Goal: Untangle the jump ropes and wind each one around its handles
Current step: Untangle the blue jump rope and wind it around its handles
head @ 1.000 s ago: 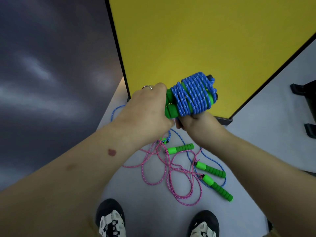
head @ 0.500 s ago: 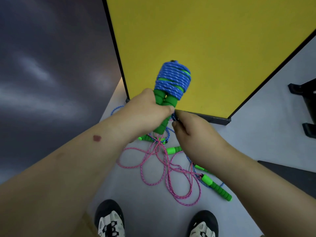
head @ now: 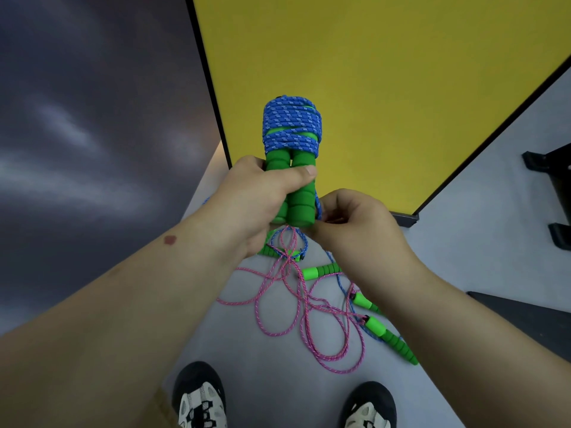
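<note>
Two green handles, wound with blue rope, are being gripped upright by the left hand; the rope's tail is being pinched beside them by the right hand.

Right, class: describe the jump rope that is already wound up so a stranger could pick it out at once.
Start at the big yellow panel. In front of it the left hand grips two green foam handles held upright together. Unlike the loose pink rope on the floor, blue rope is coiled tightly round them.
</note>
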A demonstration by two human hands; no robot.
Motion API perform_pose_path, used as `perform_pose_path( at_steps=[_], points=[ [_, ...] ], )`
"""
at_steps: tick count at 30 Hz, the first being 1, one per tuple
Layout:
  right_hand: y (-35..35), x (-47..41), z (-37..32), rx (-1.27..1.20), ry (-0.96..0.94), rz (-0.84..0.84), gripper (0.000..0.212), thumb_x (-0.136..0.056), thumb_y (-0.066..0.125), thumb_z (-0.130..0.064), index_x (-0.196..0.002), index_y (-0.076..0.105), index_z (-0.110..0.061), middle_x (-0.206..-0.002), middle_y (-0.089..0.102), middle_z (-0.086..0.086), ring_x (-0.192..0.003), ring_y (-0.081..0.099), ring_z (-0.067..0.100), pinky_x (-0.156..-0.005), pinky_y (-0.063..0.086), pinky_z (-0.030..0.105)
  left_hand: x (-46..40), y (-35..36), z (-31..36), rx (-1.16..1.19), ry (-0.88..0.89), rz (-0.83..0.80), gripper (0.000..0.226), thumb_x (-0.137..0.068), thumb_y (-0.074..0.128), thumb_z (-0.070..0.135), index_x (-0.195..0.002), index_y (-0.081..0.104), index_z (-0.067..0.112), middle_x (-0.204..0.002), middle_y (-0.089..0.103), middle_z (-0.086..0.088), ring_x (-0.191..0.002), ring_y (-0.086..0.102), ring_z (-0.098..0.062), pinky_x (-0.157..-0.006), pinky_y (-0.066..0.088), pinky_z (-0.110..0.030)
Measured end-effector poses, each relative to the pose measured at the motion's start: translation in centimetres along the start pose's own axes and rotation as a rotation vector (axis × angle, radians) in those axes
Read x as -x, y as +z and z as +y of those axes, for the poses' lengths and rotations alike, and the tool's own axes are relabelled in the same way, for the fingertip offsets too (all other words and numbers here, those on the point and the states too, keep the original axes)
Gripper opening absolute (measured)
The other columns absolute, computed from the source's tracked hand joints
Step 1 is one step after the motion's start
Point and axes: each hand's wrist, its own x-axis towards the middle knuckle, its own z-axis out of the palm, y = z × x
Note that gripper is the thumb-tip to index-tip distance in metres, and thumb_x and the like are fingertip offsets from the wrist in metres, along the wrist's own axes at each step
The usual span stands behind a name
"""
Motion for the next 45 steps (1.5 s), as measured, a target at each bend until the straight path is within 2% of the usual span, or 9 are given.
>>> perform_pose_path(
  at_steps=[4,9,18,23,27,31,34,39,45],
  points=[
    [-0.5,-0.3,-0.7,-0.135,0.105,-0.106,0.014,-0.081,0.078,-0.006,-0.088,0.066,-0.008,-0.07,0.059,0.004,-0.062,0.055,0.015,-0.068,0.054,0.047,0.1,0.1,0.1,0.119,-0.053,0.004,0.042,-0.089,0.075,0.014,-0.122,0.057,-0.005,-0.089,0.068,-0.017,-0.066,0.07,-0.028,-0.059,0.059,-0.039],
    [-0.7,-0.7,-0.9,-0.225,0.132,-0.132,0.019,-0.078,0.077,0.002,-0.09,0.064,-0.006,-0.074,0.058,0.008,-0.065,0.053,0.018,-0.066,0.045,0.036,0.2,0.6,0.1,0.184,-0.065,-0.007,0.032,-0.092,0.072,0.016,-0.118,0.057,0.005,-0.085,0.068,-0.013,-0.066,0.07,-0.03,-0.067,0.059,-0.046],
    [0.0,-0.6,-0.9,-0.549,0.242,-0.115,0.018,-0.085,0.07,0.007,-0.088,0.062,-0.009,-0.066,0.065,0.002,-0.069,0.066,0.019,-0.066,0.058,0.027,-0.6,0.4,-0.3,0.258,-0.013,0.078,0.044,-0.092,0.073,0.019,-0.128,0.054,0.002,-0.101,0.067,-0.016,-0.095,0.072,-0.04,-0.078,0.058,-0.057],
    [0.2,-0.6,-1.1,-0.469,0.237,-0.097,0.017,-0.083,0.075,0.002,-0.09,0.062,-0.007,-0.061,0.065,0.001,-0.067,0.064,0.021,-0.07,0.059,0.035,-0.8,0.7,-0.6,0.299,0.032,0.116,0.047,-0.091,0.074,0.015,-0.129,0.051,-0.001,-0.099,0.063,-0.015,-0.072,0.067,-0.027,-0.06,0.058,-0.042],
    [0.1,-0.7,-1.5,-0.127,0.102,-0.028,0.022,-0.076,0.081,-0.006,-0.084,0.061,-0.01,-0.064,0.064,0.005,-0.059,0.063,0.027,-0.068,0.058,0.051,-1.0,0.5,-0.9,0.326,-0.043,0.058,0.015,-0.091,0.073,0.018,-0.101,0.063,0.014,-0.086,0.066,-0.007,-0.068,0.067,-0.022,-0.062,0.059,-0.04],
    [0.1,-0.7,-2.0,0.056,0.06,0.015,0.025,-0.072,0.081,-0.013,-0.084,0.059,-0.014,-0.069,0.065,0.005,-0.069,0.067,0.036,-0.063,0.055,0.044,-1.1,0.4,-1.0,0.373,-0.079,0.022,0.011,-0.093,0.072,0.021,-0.098,0.062,0.019,-0.087,0.066,-0.005,-0.073,0.068,-0.025,-0.069,0.061,-0.044],
    [0.1,-0.6,-2.4,-0.237,0.197,-0.048,0.028,-0.073,0.082,-0.004,-0.09,0.06,-0.009,-0.076,0.068,0.012,-0.063,0.064,0.027,-0.075,0.059,0.052,-1.0,0.5,-0.7,0.39,-0.055,0.023,0.02,-0.094,0.07,0.023,-0.108,0.061,0.013,-0.087,0.066,-0.008,-0.07,0.068,-0.026,-0.069,0.061,-0.046],
    [0.4,-0.7,-2.5,-0.683,0.361,-0.09,0.022,-0.084,0.074,0.0,-0.102,0.062,-0.005,-0.098,0.074,0.021,-0.076,0.071,0.024,-0.077,0.062,0.033,-0.8,1.2,-0.8,0.37,0.056,0.091,0.034,-0.096,0.067,0.019,-0.123,0.05,0.006,-0.089,0.062,-0.007,-0.065,0.067,-0.019,-0.064,0.061,-0.042],
    [0.6,-0.7,-1.8,-0.652,0.398,0.038,0.015,-0.084,0.075,0.0,-0.092,0.065,-0.006,-0.078,0.071,0.011,-0.063,0.066,0.017,-0.066,0.06,0.028,-1.0,1.2,-1.6,0.246,0.161,0.061,0.035,-0.093,0.066,-0.001,-0.115,0.045,0.017,-0.103,0.063,-0.007,-0.091,0.067,-0.024,-0.084,0.061,-0.05]
  ],
)
